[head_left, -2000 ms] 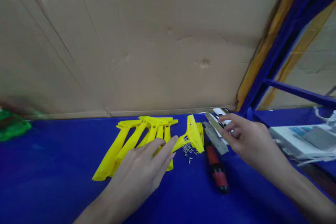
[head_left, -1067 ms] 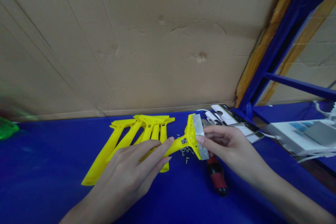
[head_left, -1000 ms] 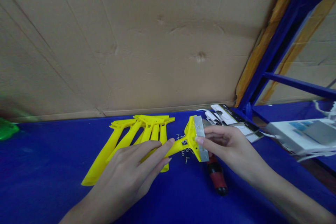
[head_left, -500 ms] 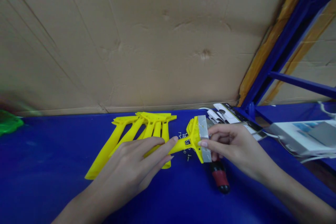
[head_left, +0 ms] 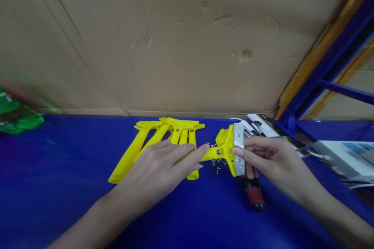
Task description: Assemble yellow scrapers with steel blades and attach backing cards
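The left hand (head_left: 154, 173) stretches toward two o'clock, fingers extended and loose, the index fingertip (head_left: 206, 146) touching a yellow plastic scraper (head_left: 222, 151). The right hand (head_left: 273, 159) comes from four o'clock, its fingers grasping the scraper's metal blade (head_left: 239, 149). The scraper sits just above the blue table (head_left: 64, 186), beside small screws (head_left: 215, 160), with yellow handles (head_left: 182, 127) at nine o'clock.
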`<state>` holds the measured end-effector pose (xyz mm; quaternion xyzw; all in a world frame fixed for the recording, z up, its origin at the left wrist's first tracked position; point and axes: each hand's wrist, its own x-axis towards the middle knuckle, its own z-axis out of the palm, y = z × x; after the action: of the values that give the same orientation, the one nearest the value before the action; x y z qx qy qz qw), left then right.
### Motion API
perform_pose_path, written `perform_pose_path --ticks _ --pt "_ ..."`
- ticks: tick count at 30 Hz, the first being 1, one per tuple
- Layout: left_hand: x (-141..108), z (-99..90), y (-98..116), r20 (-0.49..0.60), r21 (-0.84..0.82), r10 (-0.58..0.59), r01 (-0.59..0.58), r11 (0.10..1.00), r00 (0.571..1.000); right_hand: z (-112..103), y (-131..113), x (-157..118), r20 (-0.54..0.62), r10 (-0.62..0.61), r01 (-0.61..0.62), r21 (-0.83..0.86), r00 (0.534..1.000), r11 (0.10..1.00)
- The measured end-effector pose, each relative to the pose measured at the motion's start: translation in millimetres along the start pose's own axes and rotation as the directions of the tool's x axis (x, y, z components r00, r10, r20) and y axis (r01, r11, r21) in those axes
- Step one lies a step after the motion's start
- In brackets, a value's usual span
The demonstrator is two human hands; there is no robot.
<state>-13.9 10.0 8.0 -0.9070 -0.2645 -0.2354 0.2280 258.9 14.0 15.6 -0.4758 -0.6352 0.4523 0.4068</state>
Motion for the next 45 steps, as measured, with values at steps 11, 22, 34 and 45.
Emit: perform_pose_path --ticks 11,22,34,45 --pt "-1.5 -1.9 5.3 0.041 0.053 -0.061 0.059 0.997 0.997 -1.7 2.2 -1.2 0.088 0.023 -0.016 -0.085 0.996 0.996" --pt "-0.6 1.0 4.5 0.025 0.082 -0.025 0.023 0.996 0.999 -8.9 4.0 -0.9 0.101 0.039 -0.039 0.003 0.994 0.999" --pt "-3.0 5.0 6.1 0.033 0.082 -0.080 0.077 0.994 0.996 -5.8 -1.3 -1.4 0.091 0.018 -0.023 0.057 0.996 0.998" --pt "-1.0 3.3 5.9 -0.005 0.057 -0.051 0.051 0.997 0.999 -2.4 0.8 -2.3 0.044 0.023 -0.031 0.175 0.999 0.984"
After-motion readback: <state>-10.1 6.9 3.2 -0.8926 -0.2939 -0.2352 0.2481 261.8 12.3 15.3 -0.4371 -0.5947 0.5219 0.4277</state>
